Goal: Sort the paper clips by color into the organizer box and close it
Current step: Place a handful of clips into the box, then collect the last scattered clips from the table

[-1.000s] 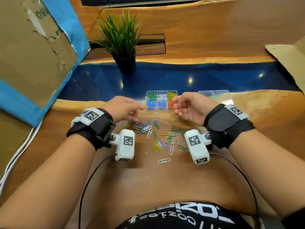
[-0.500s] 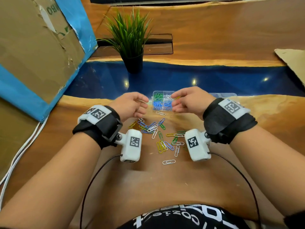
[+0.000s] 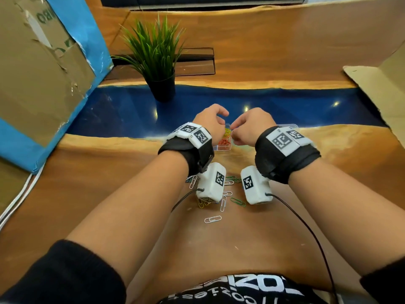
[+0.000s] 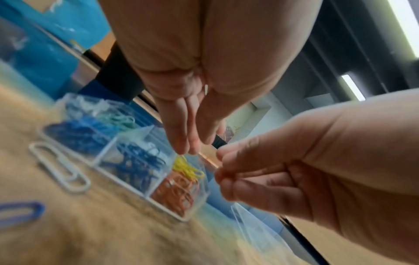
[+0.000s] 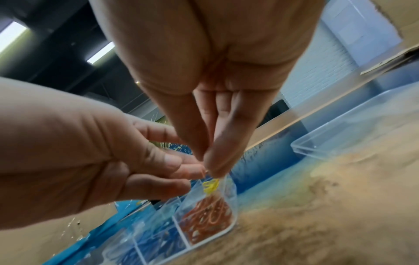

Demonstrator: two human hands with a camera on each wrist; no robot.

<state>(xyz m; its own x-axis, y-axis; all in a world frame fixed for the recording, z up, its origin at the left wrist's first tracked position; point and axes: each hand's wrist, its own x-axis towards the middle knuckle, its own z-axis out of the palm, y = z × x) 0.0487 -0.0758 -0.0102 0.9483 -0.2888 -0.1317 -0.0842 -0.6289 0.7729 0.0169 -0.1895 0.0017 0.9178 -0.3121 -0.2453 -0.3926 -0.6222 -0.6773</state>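
The clear organizer box (image 3: 221,149) lies on the wooden table, holding clips sorted by colour: orange at the front right, yellow (image 4: 190,169) behind it. My left hand (image 4: 188,150) hangs over the yellow compartment, thumb against straight fingers, pinching a yellow paper clip (image 4: 182,158) that points down. My right hand (image 5: 209,166) hovers right beside it, thumb and forefinger pressed together with nothing visible between them. In the head view both hands (image 3: 211,121) (image 3: 235,132) cover most of the box. Loose clips (image 3: 223,202) of several colours lie under my wrists.
The box's clear lid (image 5: 351,129) lies on the table to the right of the box. A potted plant (image 3: 160,62) stands behind on the blue strip. Cardboard (image 3: 39,73) leans at the left, more cardboard (image 3: 383,84) at the right. White cables (image 3: 15,200) run along the left edge.
My left hand rose from the loose pile and moved forward over the box. My right hand, which held an orange clip beside the box, now hovers over it next to the left.
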